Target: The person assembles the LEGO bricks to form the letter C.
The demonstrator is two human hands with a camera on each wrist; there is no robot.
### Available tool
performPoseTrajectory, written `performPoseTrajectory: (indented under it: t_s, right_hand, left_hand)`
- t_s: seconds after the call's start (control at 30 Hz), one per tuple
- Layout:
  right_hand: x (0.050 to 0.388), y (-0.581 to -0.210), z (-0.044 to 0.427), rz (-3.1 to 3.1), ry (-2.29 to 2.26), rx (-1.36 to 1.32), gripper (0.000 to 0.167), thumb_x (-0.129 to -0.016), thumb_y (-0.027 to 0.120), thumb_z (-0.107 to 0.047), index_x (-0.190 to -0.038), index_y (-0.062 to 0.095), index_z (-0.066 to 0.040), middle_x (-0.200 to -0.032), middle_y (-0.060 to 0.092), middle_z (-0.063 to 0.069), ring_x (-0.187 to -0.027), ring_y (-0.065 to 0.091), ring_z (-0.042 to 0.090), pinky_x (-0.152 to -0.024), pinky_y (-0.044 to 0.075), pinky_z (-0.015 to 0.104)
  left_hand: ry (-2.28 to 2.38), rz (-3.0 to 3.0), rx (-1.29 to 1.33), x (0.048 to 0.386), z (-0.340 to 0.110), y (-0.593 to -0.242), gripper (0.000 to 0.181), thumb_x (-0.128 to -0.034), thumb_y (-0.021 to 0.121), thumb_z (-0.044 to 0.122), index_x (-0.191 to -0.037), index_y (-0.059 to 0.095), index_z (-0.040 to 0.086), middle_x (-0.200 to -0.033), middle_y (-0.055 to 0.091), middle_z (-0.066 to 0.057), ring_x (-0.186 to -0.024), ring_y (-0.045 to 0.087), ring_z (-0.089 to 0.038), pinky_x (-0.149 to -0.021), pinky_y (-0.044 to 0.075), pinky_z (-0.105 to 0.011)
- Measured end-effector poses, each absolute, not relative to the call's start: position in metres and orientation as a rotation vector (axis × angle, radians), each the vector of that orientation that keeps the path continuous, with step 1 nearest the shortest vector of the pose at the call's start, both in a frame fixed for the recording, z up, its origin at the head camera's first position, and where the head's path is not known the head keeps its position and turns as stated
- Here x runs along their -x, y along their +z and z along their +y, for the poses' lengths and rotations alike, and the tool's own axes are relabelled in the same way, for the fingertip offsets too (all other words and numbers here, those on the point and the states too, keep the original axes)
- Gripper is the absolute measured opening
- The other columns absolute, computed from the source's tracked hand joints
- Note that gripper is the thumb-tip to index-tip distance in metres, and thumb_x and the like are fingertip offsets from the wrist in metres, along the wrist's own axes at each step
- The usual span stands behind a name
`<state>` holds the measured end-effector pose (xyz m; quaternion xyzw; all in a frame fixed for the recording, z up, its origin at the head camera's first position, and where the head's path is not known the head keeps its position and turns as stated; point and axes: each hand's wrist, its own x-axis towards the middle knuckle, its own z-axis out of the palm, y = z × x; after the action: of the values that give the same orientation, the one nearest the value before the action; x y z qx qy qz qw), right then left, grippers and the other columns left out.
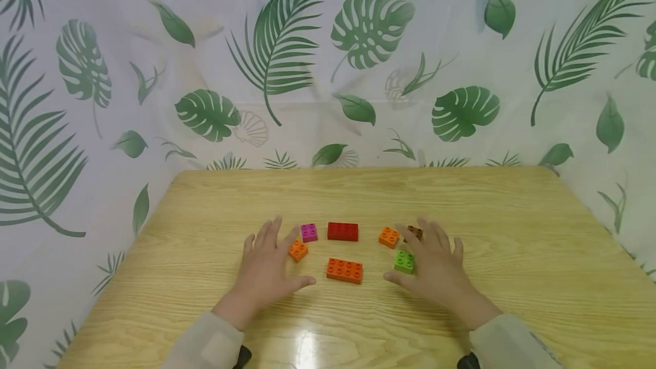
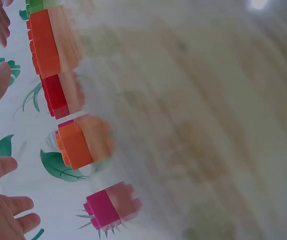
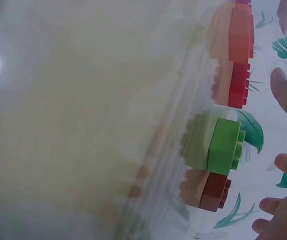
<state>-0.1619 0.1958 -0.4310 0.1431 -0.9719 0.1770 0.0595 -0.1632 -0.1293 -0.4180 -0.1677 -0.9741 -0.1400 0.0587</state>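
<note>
Left grip (image 1: 266, 269) and right grip (image 1: 435, 266) spread wide; lower-centre 8-stud orange brick (image 1: 344, 271) looks light, stiff, best pinched along its long sides.

at the wood-grained table (image 1: 328, 198), the left hand (image 1: 266, 269) has its fingers spread, beside a small orange brick (image 1: 298, 250) and a pink brick (image 1: 309, 233). the right hand (image 1: 435, 266) is spread also, near a green brick (image 1: 404, 262), another small orange brick (image 1: 388, 237) and a partly covered brown brick (image 1: 414, 231). between the hands lie a red brick (image 1: 343, 232) and a long orange brick (image 1: 344, 271).
</note>
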Motion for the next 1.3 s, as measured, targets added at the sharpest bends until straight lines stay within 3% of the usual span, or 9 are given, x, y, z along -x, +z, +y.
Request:
performPoseTrajectory:
  t_s: [0.3,0.83,1.1,1.3]
  right_hand:
    - [0.161,-0.432,0.182,-2.888,0.558,-0.596,0.089,-0.074,0.069,-0.063,-0.142,0.044,-0.010,-0.145,0.033,0.020,-0.131,0.027,0.041,-0.101,0.016,0.063]
    - [0.161,-0.437,0.154,-2.828,0.612,-0.836,0.070,-0.078,0.074,-0.050,-0.133,0.052,-0.013,-0.127,0.053,0.009,-0.118,0.046,0.033,-0.098,0.029,0.060]
    - [0.165,-0.440,0.148,-2.861,0.714,-0.846,0.059,-0.078,0.077,-0.042,-0.125,0.059,-0.010,-0.119,0.062,0.001,-0.113,0.052,0.026,-0.094,0.032,0.048]
    - [0.169,-0.442,0.146,-2.864,0.783,-0.842,0.050,-0.078,0.078,-0.038,-0.118,0.063,-0.011,-0.113,0.065,-0.002,-0.110,0.054,0.023,-0.094,0.032,0.047]
  left_hand:
    - [-0.456,-2.865,0.748,0.167,-0.122,-0.423,0.091,-0.0739,0.071,0.060,-0.145,0.041,0.012,-0.148,0.036,-0.012,-0.133,0.032,-0.034,-0.107,0.020,-0.056]
    - [-0.668,-2.888,0.945,0.179,-0.101,-0.424,0.072,-0.0732,0.081,0.039,-0.133,0.056,0.008,-0.130,0.057,-0.007,-0.121,0.049,-0.029,-0.105,0.031,-0.048]
    - [-0.751,-2.895,0.971,0.188,-0.097,-0.432,0.061,-0.0721,0.084,0.030,-0.124,0.063,0.007,-0.122,0.063,-0.004,-0.114,0.056,-0.024,-0.101,0.037,-0.044]
    - [-0.824,-2.938,0.954,0.194,-0.096,-0.435,0.054,-0.0730,0.084,0.025,-0.121,0.066,0.007,-0.118,0.065,-0.003,-0.112,0.057,-0.022,-0.099,0.040,-0.040]
